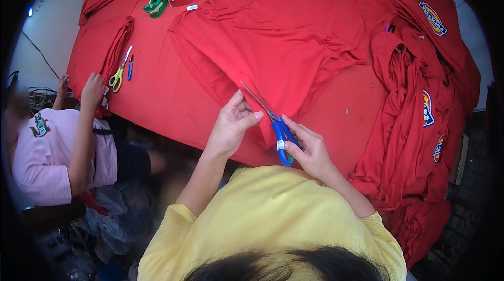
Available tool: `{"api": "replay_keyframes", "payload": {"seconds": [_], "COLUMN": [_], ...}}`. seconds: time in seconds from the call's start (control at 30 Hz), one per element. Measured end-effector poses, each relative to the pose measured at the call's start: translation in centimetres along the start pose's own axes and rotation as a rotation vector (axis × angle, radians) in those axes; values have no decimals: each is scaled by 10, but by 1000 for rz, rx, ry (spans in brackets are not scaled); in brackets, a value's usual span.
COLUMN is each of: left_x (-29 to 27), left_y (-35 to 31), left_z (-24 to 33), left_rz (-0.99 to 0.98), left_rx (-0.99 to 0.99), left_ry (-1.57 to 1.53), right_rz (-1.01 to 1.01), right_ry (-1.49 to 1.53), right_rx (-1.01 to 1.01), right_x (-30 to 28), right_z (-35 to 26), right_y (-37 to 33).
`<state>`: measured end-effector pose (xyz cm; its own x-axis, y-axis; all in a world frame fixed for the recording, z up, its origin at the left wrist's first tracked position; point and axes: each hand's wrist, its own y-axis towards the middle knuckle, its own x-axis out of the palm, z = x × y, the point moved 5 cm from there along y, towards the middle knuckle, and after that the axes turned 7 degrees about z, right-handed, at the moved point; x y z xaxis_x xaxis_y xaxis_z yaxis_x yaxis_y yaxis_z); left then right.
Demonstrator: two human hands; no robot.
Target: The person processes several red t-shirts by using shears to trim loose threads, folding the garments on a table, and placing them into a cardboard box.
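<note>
A red garment (273,34) lies spread across the table in front of me, its near edge drawn toward my body. My right hand (310,152) is closed round the blue handles of a pair of scissors (282,136). Their metal blades point up and left over the cloth, slightly apart. My left hand (232,125) pinches the garment's near edge beside the blades, thumb and fingers together. Whether the blades touch the fabric I cannot tell.
Yellow-handled scissors (116,79) and small blue thread snips (130,67) lie to the left. Green and red tape dispensers (156,0) stand at the back. Red shirts with printed patches (420,108) are heaped on the right. At the left, a person in a pink shirt (58,150) handles red cloth.
</note>
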<state>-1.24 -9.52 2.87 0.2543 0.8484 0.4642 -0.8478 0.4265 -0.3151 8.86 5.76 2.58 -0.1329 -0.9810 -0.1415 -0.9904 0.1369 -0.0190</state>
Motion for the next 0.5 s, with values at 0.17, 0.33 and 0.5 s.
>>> {"api": "replay_keyframes", "payload": {"seconds": [0.17, 0.33, 0.5], "left_x": [-2, -5, 8], "left_y": [1, 7, -7], "left_z": [0, 12, 20], "left_rz": [-7, 96, 0], "left_rx": [40, 93, 91], "left_ry": [-14, -116, -19], "right_rz": [-6, -31, 5], "right_ry": [15, -53, -28], "right_rx": [176, 115, -99], "right_x": [-3, 0, 1], "right_z": [8, -3, -11], "right_y": [-2, -4, -1]}}
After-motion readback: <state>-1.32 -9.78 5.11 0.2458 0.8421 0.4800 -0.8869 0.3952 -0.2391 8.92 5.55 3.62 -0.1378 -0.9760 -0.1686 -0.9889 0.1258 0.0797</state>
